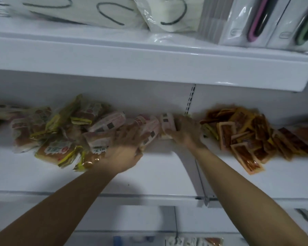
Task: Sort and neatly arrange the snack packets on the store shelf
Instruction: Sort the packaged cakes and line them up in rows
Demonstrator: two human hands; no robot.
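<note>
A loose heap of yellow-and-green bread packets [57, 132] lies at the left of the white shelf [158, 173]. Pink packets [108, 121] are bunched in the middle. My right hand [184, 132] grips an upright pink packet [167, 124] at the right end of that bunch. My left hand [124, 150], blurred, lies over the pink packets with its fingers spread on one of them [150, 133]. A pile of small orange-brown packets [251, 135] lies to the right.
The shelf above [149, 57] overhangs the packets and carries white bags and boxed items. A slotted upright [190, 98] runs down the back wall. The shelf's front strip is bare. A lower shelf holds more packets [194, 242].
</note>
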